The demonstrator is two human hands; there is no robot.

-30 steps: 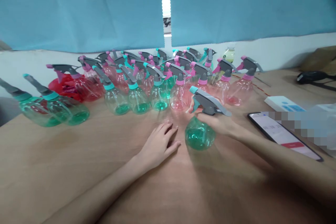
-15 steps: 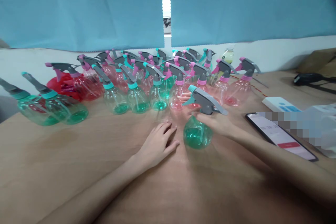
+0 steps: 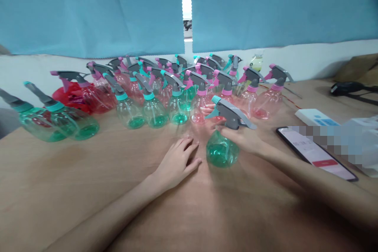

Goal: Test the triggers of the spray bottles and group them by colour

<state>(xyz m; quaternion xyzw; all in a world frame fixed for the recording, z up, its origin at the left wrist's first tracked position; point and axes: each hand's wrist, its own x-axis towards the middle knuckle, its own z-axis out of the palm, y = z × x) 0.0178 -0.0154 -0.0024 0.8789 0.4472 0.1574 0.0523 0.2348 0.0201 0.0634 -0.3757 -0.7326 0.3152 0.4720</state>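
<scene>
A clear green spray bottle (image 3: 222, 152) with a grey and turquoise trigger head stands upright on the table before me. My right hand (image 3: 236, 136) is around its neck from the right, thumb in front and fingers reaching behind, partly hidden by the trigger head. To the left of this bottle, my left hand (image 3: 178, 161) lies flat on the wood, fingers spread, touching no bottle. Just behind the hands is a row of other spray bottles, among them a green one (image 3: 178, 114) and a pink one (image 3: 198, 110).
Several more green and pink spray bottles crowd the back of the table (image 3: 118, 212). Two green ones (image 3: 85, 124) lean at the left beside a red plastic bag (image 3: 63, 96). At right lie a phone (image 3: 319, 155), a white box (image 3: 315, 117) and a black cable (image 3: 351, 88).
</scene>
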